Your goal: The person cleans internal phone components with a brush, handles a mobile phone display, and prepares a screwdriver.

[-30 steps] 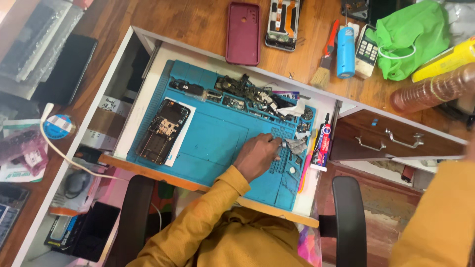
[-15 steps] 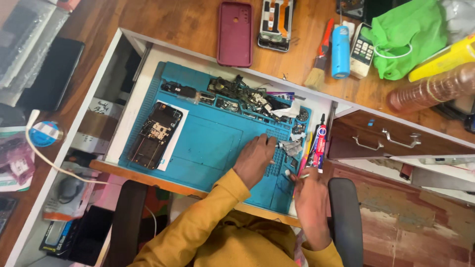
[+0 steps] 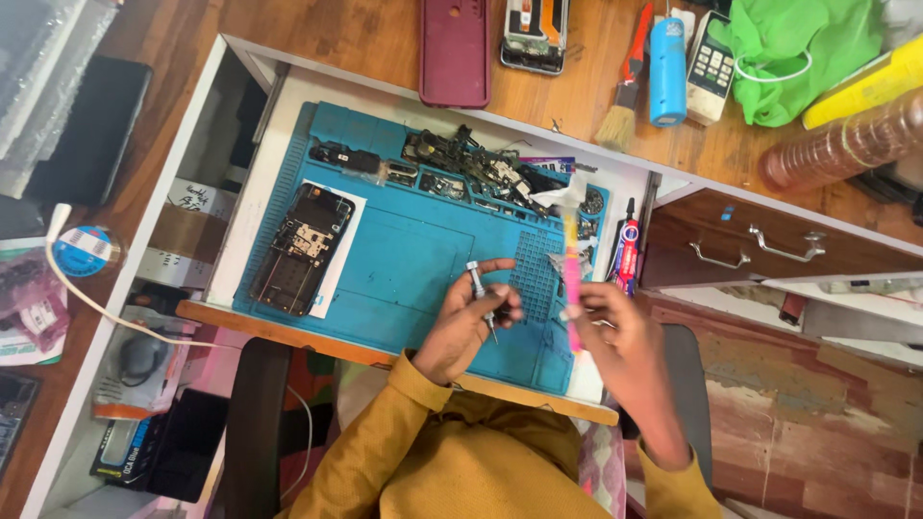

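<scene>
left hand [image 3: 468,322] lifted holding screwdriver [image 3: 480,293], right hand [image 3: 615,336] raised pink tool [image 3: 571,279]

The left hand [image 3: 464,327] holds a small screwdriver [image 3: 480,295] with a shiny metal shaft; the right hand [image 3: 615,332] grips a glossy pink plastic tool [image 3: 571,279]. Beneath them lies a matt blue rubbery mat [image 3: 404,259], ridged at its edges. The counter [image 3: 336,38] is polished brown wood; the sleeves [image 3: 385,442] are soft mustard cloth

Warm brown wooden desk [image 3: 336,38] runs along the top, above the hands. A white pull-out shelf [image 3: 255,125] sits under them. Off to the right there's a dark wood drawer [image 3: 760,235] with metal handles, and below that a worn, patchy reddish floor [image 3: 827,423]. Black chair [image 3: 255,423] underneath. Even daylight.
</scene>
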